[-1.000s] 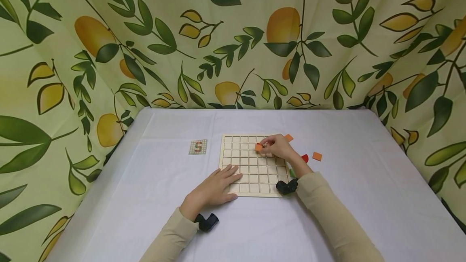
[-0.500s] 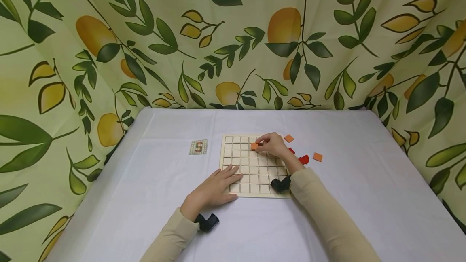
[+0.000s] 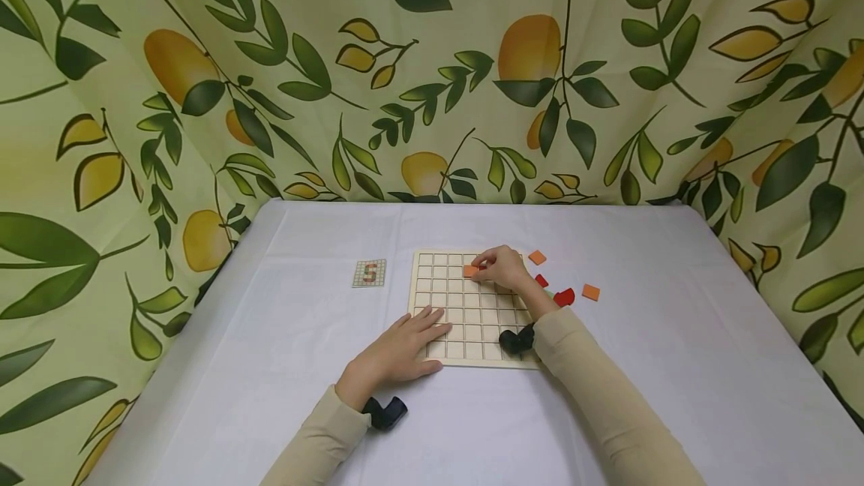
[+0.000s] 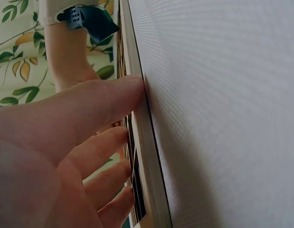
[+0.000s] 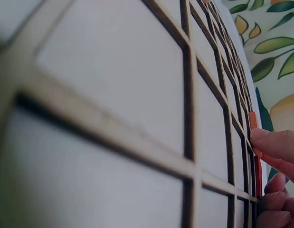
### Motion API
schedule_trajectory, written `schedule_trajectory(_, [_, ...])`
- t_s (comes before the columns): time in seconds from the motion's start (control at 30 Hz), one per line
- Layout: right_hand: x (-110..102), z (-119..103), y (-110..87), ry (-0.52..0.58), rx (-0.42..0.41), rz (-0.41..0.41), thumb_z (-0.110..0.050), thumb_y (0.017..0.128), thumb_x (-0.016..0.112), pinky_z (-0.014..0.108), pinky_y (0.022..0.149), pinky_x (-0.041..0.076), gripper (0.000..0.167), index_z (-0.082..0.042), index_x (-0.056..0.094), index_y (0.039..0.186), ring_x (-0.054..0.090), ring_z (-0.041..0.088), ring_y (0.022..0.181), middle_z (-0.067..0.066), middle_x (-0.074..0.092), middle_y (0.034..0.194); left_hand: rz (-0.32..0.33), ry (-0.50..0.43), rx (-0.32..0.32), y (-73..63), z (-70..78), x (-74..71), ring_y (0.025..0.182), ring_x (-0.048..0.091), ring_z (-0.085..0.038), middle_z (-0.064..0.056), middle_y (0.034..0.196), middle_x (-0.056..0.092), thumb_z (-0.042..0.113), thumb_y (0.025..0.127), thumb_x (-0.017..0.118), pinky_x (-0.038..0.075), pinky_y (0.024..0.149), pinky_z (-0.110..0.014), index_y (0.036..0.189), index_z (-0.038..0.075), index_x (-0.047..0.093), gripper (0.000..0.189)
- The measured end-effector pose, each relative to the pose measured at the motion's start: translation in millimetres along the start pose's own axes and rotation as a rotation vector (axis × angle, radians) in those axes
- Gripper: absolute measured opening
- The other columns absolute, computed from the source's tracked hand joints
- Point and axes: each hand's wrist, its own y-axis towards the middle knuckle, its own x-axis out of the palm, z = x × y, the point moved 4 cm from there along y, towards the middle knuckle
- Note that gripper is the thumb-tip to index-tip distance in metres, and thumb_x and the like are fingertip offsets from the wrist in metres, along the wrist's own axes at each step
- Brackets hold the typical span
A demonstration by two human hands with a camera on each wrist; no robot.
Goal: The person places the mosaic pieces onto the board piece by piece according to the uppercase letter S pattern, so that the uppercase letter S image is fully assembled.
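Head view: right hand pinches orange tile beyond the outspread left hand.

In the head view, a pale curtain spreads from 9 o'clock through 12 to 3, printed with leafy stems. It bears a large orange fruit at 1 o'clock, another orange fruit at 10, and yellow, dark-outlined leaves at 2. A white, faintly creased cloth covers the table at 6 o'clock, its far edge running straight just below the curtain.
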Motion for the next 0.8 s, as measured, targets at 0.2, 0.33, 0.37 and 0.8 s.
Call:
schedule_trajectory(0.2, [0.0, 0.2, 0.6, 0.0, 0.007, 0.002, -0.014, 0.078, 0.079, 0.023, 0.056, 0.031, 0.027, -0.003, 0.074, 0.102, 0.04, 0.014, 0.067, -0.002, 0.051, 0.068, 0.001, 0.0, -0.004, 0.3, -0.8, 0.5, 0.15, 0.026, -0.03, -0.009, 0.159, 0.033, 0.035, 0.092, 0.06, 0.027, 0.12, -0.053, 0.146, 0.016, 0.043, 0.06])
schedule_trajectory(0.33, [-0.8, 1.0, 1.0, 0.0, 0.019, 0.005, -0.015, 0.078, 0.079, 0.022, 0.057, 0.032, 0.027, -0.003, 0.074, 0.102, 0.041, 0.014, 0.07, 0.0, 0.055, 0.072, -0.003, -0.001, -0.002, 0.1, -0.5, 0.6, 0.151, 0.025, -0.03, -0.009, 0.159, 0.032, 0.035, 0.092, 0.06, 0.026, 0.12, -0.053, 0.146, 0.016, 0.042, 0.06])
schedule_trajectory(0.37, [-1.0, 1.5, 1.0, 0.001, 0.023, 0.005, -0.014, 0.078, 0.079, 0.022, 0.057, 0.032, 0.028, -0.003, 0.074, 0.103, 0.041, 0.014, 0.07, 0.0, 0.055, 0.073, -0.003, -0.001, -0.002, 0.2, -0.4, 0.5, 0.151, 0.025, -0.029, -0.009, 0.159, 0.032, 0.035, 0.092, 0.06, 0.026, 0.12, -0.053, 0.146, 0.016, 0.042, 0.06])
schedule_trajectory(0.8, [-2.2, 4.3, 1.5, -0.005, 0.006, 0.01, -0.016, 0.079, 0.078, 0.023, 0.061, 0.035, 0.031, -0.005, 0.074, 0.107, 0.044, 0.016, 0.076, 0.006, 0.061, 0.084, -0.01, 0.004, -0.015, 0.2, 0.5, 0.0, 0.151, 0.025, -0.029, -0.008, 0.159, 0.032, 0.035, 0.092, 0.061, 0.026, 0.12, -0.052, 0.147, 0.017, 0.042, 0.061])
